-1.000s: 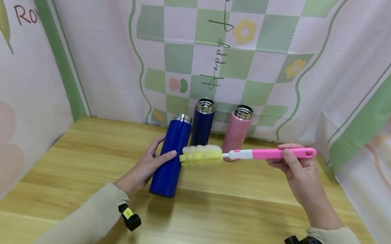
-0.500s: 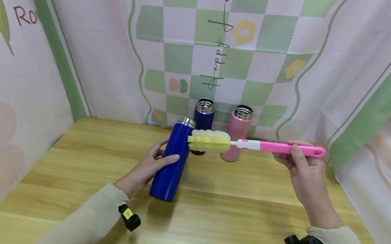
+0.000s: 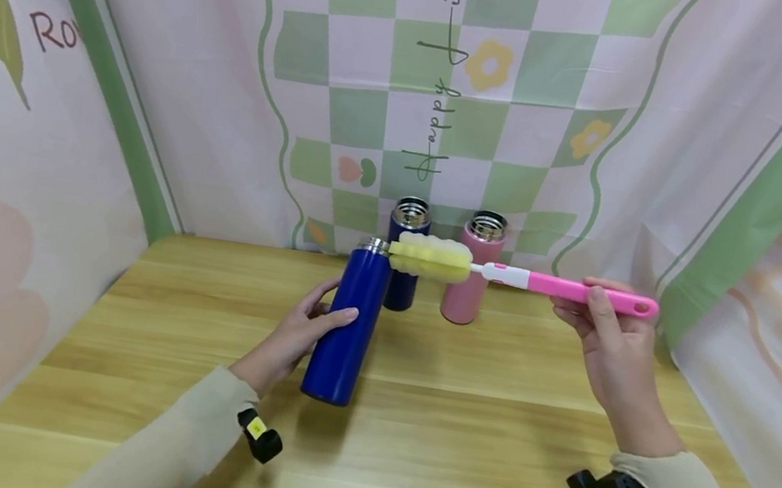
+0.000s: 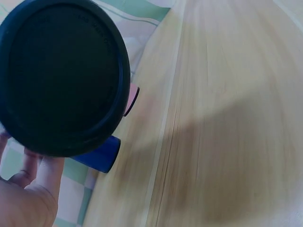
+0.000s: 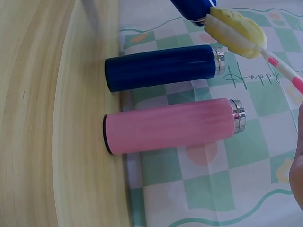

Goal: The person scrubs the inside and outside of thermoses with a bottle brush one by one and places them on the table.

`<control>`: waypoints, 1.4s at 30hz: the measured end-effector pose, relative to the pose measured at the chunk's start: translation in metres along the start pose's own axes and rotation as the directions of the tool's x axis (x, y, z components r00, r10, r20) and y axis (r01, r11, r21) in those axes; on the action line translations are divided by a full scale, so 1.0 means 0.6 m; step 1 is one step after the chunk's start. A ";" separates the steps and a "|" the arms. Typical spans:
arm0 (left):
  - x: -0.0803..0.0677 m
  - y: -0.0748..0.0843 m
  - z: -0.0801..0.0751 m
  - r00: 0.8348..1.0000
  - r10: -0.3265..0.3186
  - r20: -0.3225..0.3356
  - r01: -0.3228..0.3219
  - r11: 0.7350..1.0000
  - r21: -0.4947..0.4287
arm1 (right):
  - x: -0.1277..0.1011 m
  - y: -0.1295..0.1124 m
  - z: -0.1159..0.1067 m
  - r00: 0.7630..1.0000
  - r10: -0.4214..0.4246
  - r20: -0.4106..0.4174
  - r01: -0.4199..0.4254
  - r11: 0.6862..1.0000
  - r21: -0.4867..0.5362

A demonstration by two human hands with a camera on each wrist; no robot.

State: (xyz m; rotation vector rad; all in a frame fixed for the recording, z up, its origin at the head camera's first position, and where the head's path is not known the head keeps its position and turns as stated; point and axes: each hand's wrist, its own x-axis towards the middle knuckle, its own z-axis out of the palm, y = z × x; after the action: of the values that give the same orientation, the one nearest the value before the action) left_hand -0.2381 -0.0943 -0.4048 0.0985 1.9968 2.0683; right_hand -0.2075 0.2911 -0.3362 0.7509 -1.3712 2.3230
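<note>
My left hand (image 3: 297,335) grips a shiny blue thermos bottle (image 3: 348,326) around its middle. The bottle leans to the right, its steel neck uppermost and its base off the table. Its dark round base (image 4: 64,78) fills much of the left wrist view. Between thumb and fingers, my right hand (image 3: 614,345) holds the pink handle (image 3: 553,285) of a bottle brush. The brush lies nearly level, and its yellow-and-white sponge head (image 3: 430,258) points left at the bottle's neck. In the right wrist view the sponge (image 5: 236,30) meets the neck's edge; whether any enters cannot be seen.
Behind the brush, a dark blue thermos (image 3: 401,279) and a pink thermos (image 3: 462,297) stand upright without lids at the back of the wooden table (image 3: 449,464). A patterned cloth (image 3: 409,124) hangs right behind them, with more cloth at both sides.
My right hand has raised the brush from beside the bottle's middle up to its neck, shifting slightly right and levelling it. The blue bottle has tilted further right in my left hand.
</note>
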 end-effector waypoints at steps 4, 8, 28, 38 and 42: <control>-0.002 0.002 0.001 1.000 0.016 0.002 -0.016 0.999 -0.032 | 0.001 0.000 0.000 1.000 -0.008 0.004 0.008 1.000 0.002; -0.004 0.003 0.001 0.999 0.034 0.006 -0.034 0.999 -0.042 | 0.002 0.001 -0.001 1.000 -0.012 0.004 0.012 1.000 -0.018; 0.003 0.000 -0.007 0.996 0.054 -0.065 -0.060 0.994 -0.094 | -0.005 0.005 -0.003 0.968 0.100 0.230 -0.104 0.995 0.008; 0.005 0.000 -0.008 0.991 0.045 -0.126 -0.061 0.990 -0.126 | -0.008 0.002 0.000 0.936 0.146 0.320 -0.119 0.988 -0.100; 0.005 -0.001 -0.011 0.989 0.044 -0.141 -0.063 0.989 -0.136 | -0.010 -0.001 0.001 0.918 0.177 0.354 -0.148 0.983 -0.108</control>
State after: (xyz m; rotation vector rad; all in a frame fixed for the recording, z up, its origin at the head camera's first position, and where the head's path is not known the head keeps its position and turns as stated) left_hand -0.2426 -0.0998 -0.4060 -0.0187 1.9368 2.3007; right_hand -0.2021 0.2906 -0.3393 1.1252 -1.7302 2.3153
